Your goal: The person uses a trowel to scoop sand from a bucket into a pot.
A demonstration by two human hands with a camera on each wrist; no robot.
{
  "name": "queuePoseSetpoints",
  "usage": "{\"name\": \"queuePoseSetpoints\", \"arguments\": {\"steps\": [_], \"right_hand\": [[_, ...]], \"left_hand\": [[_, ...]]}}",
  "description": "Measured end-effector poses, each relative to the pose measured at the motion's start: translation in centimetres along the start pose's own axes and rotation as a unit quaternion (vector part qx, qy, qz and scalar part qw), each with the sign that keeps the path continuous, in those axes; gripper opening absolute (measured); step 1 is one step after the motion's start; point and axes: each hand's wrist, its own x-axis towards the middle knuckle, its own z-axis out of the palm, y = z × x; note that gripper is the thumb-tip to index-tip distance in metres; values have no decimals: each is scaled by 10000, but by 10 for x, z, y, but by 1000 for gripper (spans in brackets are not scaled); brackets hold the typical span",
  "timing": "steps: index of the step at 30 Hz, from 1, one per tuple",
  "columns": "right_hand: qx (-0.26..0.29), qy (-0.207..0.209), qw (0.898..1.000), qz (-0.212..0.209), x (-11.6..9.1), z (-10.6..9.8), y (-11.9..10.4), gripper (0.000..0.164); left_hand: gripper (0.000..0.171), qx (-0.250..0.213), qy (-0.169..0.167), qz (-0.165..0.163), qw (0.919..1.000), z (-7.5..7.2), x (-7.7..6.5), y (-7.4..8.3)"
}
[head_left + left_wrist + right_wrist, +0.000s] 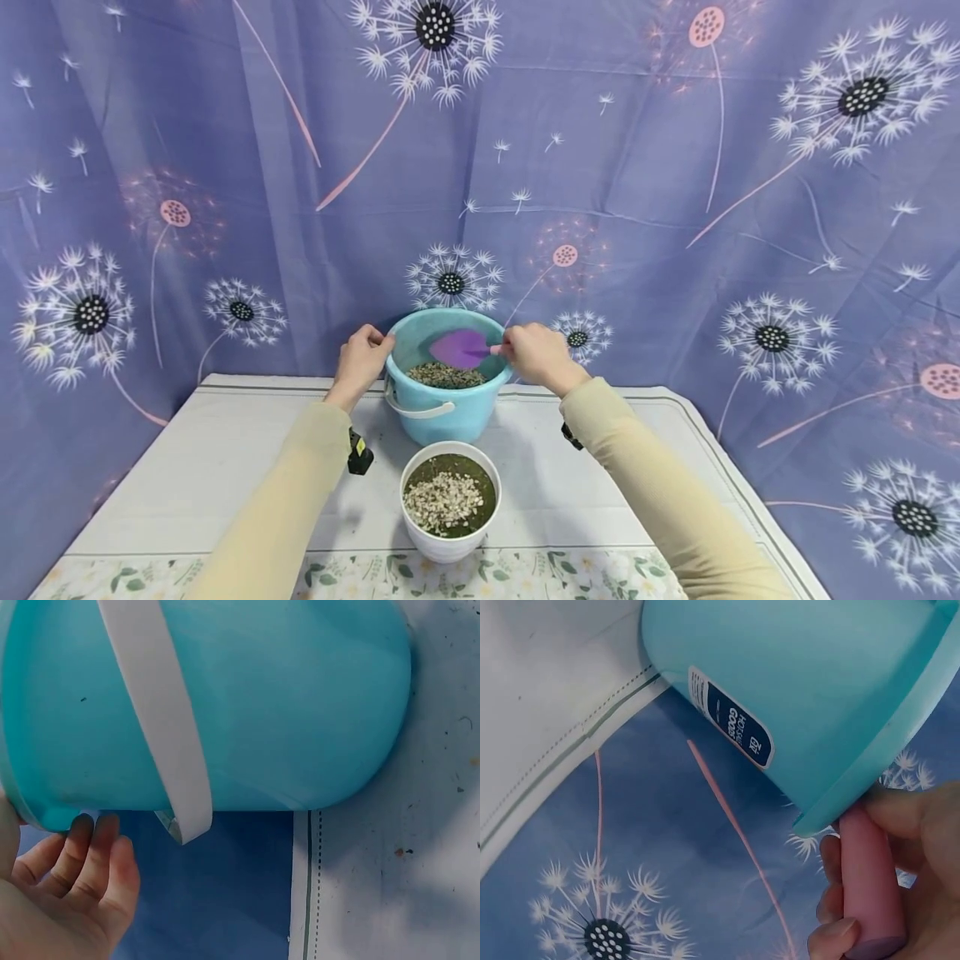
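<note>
A light blue bucket (450, 417) stands at the back of the table, with a grainy brown mix (446, 375) low inside it. My left hand (362, 358) pinches its rim on the left, thumb and fingers at the edge; the left wrist view shows the fingers (75, 862) under the rim. In my right hand (538, 354) is a small trowel, held by its pink handle (871, 885) at the bucket's right rim. Its purple blade (459, 348) reaches into the bucket above the mix. Nearer me, a white pot (444, 546) holds dark soil partly covered with pale chips (444, 500).
The bucket's white handle (420, 411) hangs down at its front left. A white cloth (585, 492) with a floral front strip (555, 575) covers the table. Behind hangs a blue dandelion-print curtain (525, 117), close to the bucket.
</note>
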Motion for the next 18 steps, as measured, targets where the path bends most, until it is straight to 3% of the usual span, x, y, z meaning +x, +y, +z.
{"name": "queuePoseSetpoints", "arguments": {"steps": [8,18], "right_hand": [[-901,-74,9959,-47,12,4,-13,30],[-1392,69,9902,25,29,16,-25,25]], "left_hand": [[30,-118,-8,-63,9999,1,-1,-2],[27,-326,190,-84,9993,5,0,-3]]}}
